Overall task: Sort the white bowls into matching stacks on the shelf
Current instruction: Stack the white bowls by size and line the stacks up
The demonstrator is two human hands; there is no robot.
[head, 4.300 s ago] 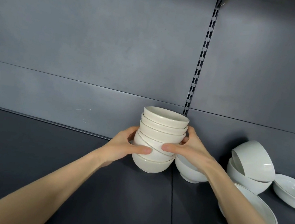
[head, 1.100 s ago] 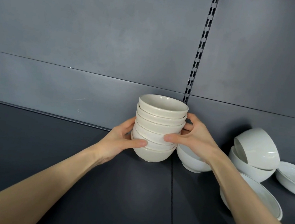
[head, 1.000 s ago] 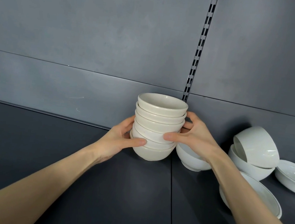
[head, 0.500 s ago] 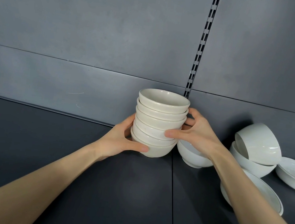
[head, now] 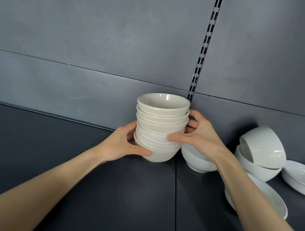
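We clamp our left hand (head: pixel 123 146) and right hand (head: pixel 199 139) around the stack of cream bowls (head: pixel 159 128) standing on the dark shelf (head: pixel 64 152), beside a white bowl (head: pixel 198 162).

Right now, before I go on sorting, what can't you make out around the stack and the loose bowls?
Head view only:
Back of the cream stack and fingers of the left hand: hidden by the stack itself.
White bowl beside it: most of its rim and inside covered by the right hand.
Wide shallow dish: near side hidden by the right forearm.
Far-right shallow bowl: cut off by the frame's right edge.
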